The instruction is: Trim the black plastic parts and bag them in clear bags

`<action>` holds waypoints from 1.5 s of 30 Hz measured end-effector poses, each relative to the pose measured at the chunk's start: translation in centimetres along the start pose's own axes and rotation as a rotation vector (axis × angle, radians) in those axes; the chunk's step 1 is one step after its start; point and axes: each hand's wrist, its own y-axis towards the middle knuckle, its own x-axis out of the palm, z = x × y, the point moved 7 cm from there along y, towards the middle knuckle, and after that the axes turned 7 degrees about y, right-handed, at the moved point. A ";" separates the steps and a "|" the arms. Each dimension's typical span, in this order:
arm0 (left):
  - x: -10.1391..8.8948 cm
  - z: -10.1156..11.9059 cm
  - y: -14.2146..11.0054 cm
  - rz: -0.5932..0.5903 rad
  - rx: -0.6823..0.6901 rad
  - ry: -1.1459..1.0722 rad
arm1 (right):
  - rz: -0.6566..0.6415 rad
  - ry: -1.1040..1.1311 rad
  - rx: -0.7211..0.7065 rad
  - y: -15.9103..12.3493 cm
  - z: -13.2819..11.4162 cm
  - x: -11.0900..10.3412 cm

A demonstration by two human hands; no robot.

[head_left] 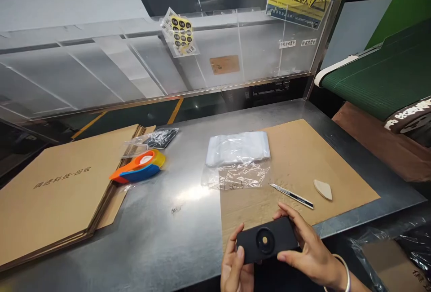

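Note:
A black rectangular block [249,243] with a round recess and a small tan disc at its centre is held near the table's front edge. My left hand [235,263] grips its left end, thumb on the face. Around the right end closes my right hand [308,247], with a pale bangle on that wrist. Just beyond the hands, a utility knife [292,196] lies on a brown cardboard sheet [303,157]. Beside the knife is a small cream-coloured wedge-shaped piece [323,190]. Farther back rests a clear plastic bag [238,150] with white contents.
Flattened cardboard boxes [60,184] are stacked on the metal table [168,238] at left. Next to them are an orange and blue tape dispenser [139,167] and a bag with black contents [161,138]. A clear panel [208,40] stands behind; a green conveyor belt [380,72] is at right.

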 end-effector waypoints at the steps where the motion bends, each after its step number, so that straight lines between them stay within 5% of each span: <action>1: -0.2 0.1 -0.1 0.010 0.001 0.005 | -0.001 0.065 0.012 0.0 0.3 0.1; 7: -0.6 0.8 -0.9 0.042 0.015 0.038 | -0.042 0.383 0.113 0.5 0.9 0.8; 19: -1.5 -0.4 -0.3 0.141 -0.117 0.168 | -0.157 0.497 0.105 0.5 1.1 0.4; 26: -1.7 -3.4 0.4 -0.224 -0.323 0.375 | -0.250 0.376 0.064 -0.3 0.2 1.5; 33: 3.2 -2.4 -1.2 -0.699 -0.220 0.649 | -0.347 0.161 0.015 -1.2 -0.8 2.5; 40: 2.5 -2.6 -1.0 -0.622 -0.205 0.739 | -0.348 0.245 0.028 -1.2 -1.7 2.5; 45: 1.9 -2.5 -1.0 -0.621 -0.158 0.736 | -0.304 0.067 -0.031 -0.4 -2.8 1.8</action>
